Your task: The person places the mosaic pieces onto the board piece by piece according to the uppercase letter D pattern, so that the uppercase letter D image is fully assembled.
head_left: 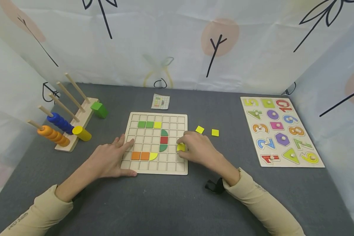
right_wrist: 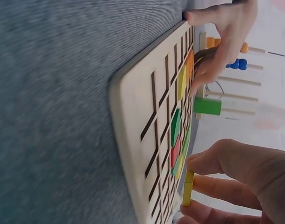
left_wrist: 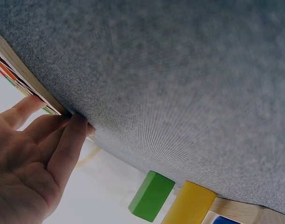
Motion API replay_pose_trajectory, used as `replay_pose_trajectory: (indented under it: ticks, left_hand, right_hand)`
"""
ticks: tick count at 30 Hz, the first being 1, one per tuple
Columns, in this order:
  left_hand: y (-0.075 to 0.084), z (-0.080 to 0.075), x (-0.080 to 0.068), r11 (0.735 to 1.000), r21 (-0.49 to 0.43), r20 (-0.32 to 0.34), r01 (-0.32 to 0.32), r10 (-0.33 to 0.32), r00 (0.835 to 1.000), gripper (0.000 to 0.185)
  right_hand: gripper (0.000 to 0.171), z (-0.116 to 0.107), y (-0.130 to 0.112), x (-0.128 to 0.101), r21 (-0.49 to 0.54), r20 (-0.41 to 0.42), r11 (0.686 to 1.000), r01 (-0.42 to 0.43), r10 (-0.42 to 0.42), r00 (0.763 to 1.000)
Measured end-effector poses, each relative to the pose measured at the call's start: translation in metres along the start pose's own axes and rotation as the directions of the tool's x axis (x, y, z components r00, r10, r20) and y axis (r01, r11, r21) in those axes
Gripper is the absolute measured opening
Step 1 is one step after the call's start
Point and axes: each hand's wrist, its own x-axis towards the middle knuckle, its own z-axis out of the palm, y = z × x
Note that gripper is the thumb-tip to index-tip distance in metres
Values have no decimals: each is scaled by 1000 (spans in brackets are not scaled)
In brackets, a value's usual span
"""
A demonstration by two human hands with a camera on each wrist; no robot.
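pattern card (head_left: 160, 101): print too small to read | right hand (head_left: 198, 149): hides yellow tile's (head_left: 181, 147) cell

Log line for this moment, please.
left hand steadies grid board | right hand pinches yellow tile at board's right side

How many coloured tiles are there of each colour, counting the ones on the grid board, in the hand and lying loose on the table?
Green tiles: 4
Yellow tiles: 5, one pinched in the right hand, two loose on the table
Orange tiles: 2
Red tile: 1
Total: 12
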Motion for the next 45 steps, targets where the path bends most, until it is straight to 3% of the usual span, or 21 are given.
replay_pose_trajectory:
  ticks: [18,45]
  left_hand:
    - [0,0,-1,1000,-3,2,-2,2,1000,115]
    - [-3,1,-2,999,-2,-43,-39,39,998,112]
  right_hand:
    - [27,9,-41,28,69,14,992,105,-106,994]
    - [28,32,-86,69,40,72,988,152,-155,985]
